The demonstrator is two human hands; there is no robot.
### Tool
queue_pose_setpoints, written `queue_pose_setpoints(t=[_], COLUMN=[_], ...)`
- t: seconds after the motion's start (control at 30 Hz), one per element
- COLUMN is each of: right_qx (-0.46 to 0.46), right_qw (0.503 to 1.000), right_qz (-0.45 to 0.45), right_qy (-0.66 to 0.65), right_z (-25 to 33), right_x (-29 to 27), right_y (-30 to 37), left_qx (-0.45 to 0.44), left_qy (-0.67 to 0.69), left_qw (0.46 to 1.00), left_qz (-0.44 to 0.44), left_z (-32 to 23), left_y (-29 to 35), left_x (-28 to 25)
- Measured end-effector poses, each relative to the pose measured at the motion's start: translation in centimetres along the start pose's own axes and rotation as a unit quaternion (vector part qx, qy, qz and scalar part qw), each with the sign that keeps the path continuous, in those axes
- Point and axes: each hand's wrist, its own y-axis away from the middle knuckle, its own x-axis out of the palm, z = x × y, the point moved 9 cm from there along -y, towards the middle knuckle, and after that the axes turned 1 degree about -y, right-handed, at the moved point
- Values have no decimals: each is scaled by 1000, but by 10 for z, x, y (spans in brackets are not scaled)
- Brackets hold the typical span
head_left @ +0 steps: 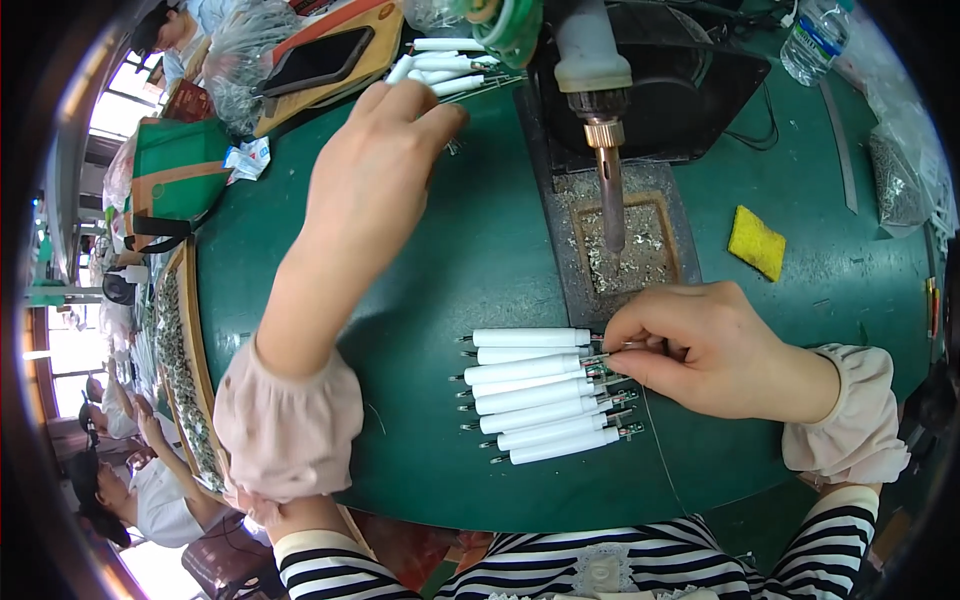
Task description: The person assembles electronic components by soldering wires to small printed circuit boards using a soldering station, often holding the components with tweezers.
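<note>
Several white plastic tubes lie side by side in a row, with metal pins at their left ends and small green circuit boards at their right ends. At the boards' end, my right hand is closed in a pinch on a thin wire, which trails down the table. My left hand reaches far left with curled fingers, beside a pile of more white tubes. Small metallic bits show under its fingertips, but what it grips is hidden. A fixed soldering iron points down between the hands.
Under the iron's tip sits a tray with solder scraps. Right of it lies a yellow sponge. A phone rests on a wooden board at the far left; a plastic bottle stands far right. Other people sit at the left.
</note>
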Motion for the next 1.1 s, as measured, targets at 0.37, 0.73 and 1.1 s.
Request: queue_pose_setpoints(t=[0.37, 0.73, 1.1], right_qx=[7, 101, 63], right_qw=[999, 950, 950], right_qz=[-33, -42, -63], right_qy=[-40, -292, -299], right_z=[3, -11, -14], right_x=[-12, -5, -9], right_y=[0, 4, 3], left_qx=[32, -95, -253], left_qy=[16, 473, 713], left_qw=[996, 855, 590], left_qz=[84, 188, 282], left_z=[-33, -84, -90], left_y=[15, 38, 57], left_x=[-12, -15, 23])
